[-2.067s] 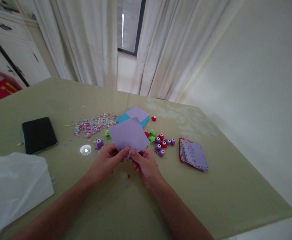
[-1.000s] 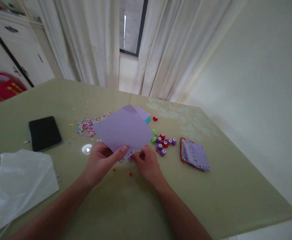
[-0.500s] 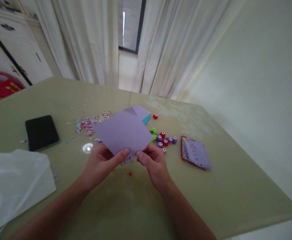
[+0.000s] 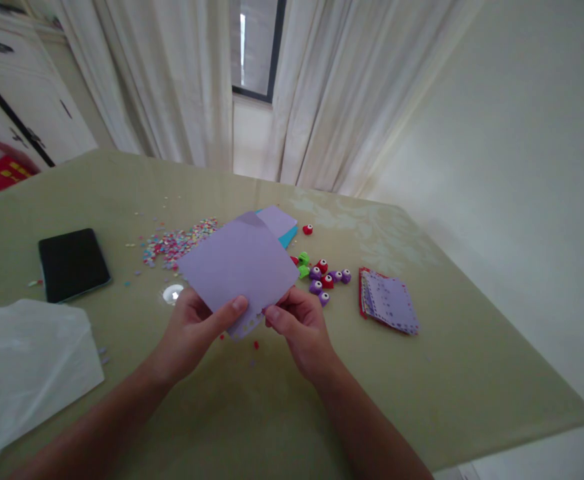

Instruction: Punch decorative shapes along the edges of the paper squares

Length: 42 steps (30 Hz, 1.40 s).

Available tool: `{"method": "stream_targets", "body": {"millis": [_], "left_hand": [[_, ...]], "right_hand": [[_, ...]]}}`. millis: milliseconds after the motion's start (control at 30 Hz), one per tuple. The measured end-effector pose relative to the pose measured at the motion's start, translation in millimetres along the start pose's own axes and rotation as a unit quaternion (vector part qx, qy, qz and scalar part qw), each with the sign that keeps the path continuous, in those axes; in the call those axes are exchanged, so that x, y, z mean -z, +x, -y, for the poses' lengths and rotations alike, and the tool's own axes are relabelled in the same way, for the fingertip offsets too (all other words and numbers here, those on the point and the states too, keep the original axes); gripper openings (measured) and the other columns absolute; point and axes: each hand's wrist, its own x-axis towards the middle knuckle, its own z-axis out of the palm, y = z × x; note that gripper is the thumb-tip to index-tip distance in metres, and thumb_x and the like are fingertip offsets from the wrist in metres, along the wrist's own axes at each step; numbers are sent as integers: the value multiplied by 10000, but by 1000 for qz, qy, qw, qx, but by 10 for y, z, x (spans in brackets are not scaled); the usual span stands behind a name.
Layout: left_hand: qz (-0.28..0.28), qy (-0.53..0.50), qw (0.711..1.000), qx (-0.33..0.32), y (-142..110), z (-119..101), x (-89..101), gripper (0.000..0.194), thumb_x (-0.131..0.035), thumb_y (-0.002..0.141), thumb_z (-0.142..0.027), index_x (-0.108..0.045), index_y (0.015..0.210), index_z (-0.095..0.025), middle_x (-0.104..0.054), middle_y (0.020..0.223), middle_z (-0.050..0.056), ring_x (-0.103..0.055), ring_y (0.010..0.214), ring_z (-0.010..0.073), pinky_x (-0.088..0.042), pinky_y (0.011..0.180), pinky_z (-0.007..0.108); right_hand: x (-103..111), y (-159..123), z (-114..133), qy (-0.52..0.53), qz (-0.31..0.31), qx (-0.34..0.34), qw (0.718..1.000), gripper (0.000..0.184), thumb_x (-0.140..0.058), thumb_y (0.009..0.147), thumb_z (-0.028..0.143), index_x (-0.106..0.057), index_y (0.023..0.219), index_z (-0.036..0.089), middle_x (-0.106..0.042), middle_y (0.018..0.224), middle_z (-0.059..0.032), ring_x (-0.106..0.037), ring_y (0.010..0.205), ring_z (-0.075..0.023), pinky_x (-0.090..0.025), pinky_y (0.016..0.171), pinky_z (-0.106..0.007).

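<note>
A square sheet of purple paper is held tilted above the table, with small punched holes along its lower edge. My left hand is closed on its lower left side, thumb on top. My right hand pinches at the lower right edge; a small dark bit shows by the thumb tip, too little to name. Just beyond lie several small one-eyed figures in purple, red and green. Behind the sheet is a stack of purple and blue paper, partly hidden.
Loose paper confetti is heaped at the back left. A black tablet or phone and a white cloth or bag lie at the left. To the right rests a stack of hole-edged papers. One red figure sits apart.
My right hand has left the paper's edge, dipped below it and come back to it. The sheet has shifted and tilted in my left hand, and holes now show along its lower edge.
</note>
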Motion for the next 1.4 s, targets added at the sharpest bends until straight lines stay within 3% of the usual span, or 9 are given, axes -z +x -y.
{"method": "stream_targets", "body": {"millis": [367,700,833,933,1033,1133,1233,1400], "left_hand": [[6,-17,1000,8,-4,41,16,374,-951,804,-496,-855,1021,-207,-870,981,97,-789,781,248,-644,697,316],[3,-20,1000,8,26,11,-9,394,-968,779,-501,-852,1030,-220,-873,1000,91,-796,789,253,-651,704,321],[1,1,1000,12,54,48,7,413,-951,790,-529,-855,1023,-202,-873,1021,109,-811,835,295,-663,745,364],[-1,1,1000,14,72,65,19,434,-952,787,-528,-852,1069,-213,-873,1084,111,-820,894,313,-669,792,382],[-3,22,1000,9,121,53,11,428,-935,795,-521,-852,1089,-221,-873,1107,102,-816,915,321,-665,801,386],[-35,124,992,1,207,33,-19,342,-913,765,-505,-857,937,-215,-871,963,81,-800,861,328,-644,763,391],[-65,176,982,-11,262,7,-49,305,-893,730,-492,-835,849,-217,-852,869,69,-787,819,320,-630,769,408],[-41,121,992,-17,249,-41,-59,343,-897,763,-492,-859,983,-232,-874,1051,72,-791,982,318,-616,914,413]], "right_hand": [[24,-8,-68,37,10,15,999,291,-899,781,485,-775,813,224,-694,720,-6,-562,633,-149,-487,660,-310],[10,-6,-27,-17,9,25,999,341,-887,762,552,-757,800,239,-703,713,-16,-573,638,-175,-493,635,-321],[183,108,35,-117,-16,62,991,444,-676,946,611,-714,748,215,-660,679,-25,-517,611,-163,-421,600,-305],[436,237,108,-274,-113,109,949,441,-553,1034,559,-733,839,207,-683,749,-36,-546,650,-182,-439,646,-319],[682,327,127,-485,-198,119,843,374,-575,1043,494,-756,939,184,-737,931,-101,-641,830,-244,-491,812,-376],[805,352,83,-625,-191,72,753,274,-709,981,385,-783,1142,177,-750,1197,-169,-678,1125,-334,-479,1026,-450],[806,343,39,-680,-141,25,719,391,-747,965,313,-744,1337,192,-748,1309,-180,-683,1225,-361,-477,1063,-461],[750,330,24,-699,-105,20,707,451,-733,969,263,-682,1412,197,-766,1327,-172,-705,1237,-355,-492,1044,-452]]}}
